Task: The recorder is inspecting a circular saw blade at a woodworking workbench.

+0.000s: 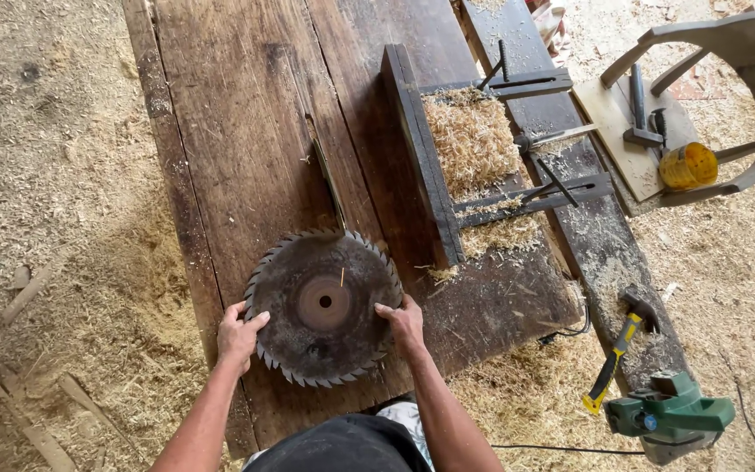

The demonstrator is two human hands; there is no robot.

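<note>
A rusty saw blade (323, 306) lies flat on the near end of the dark wooden desk (238, 122), and both hands grasp it by the toothed rim: the left hand (239, 335) at the blade's 9 o'clock, the right hand (404, 322) at its 3 o'clock. From the blade, a shavings-filled wooden fence (421, 149) stands at 1 o'clock, a hammer (618, 350) lies at 3 o'clock, and a green power tool (670, 415) sits at 4 o'clock.
</note>
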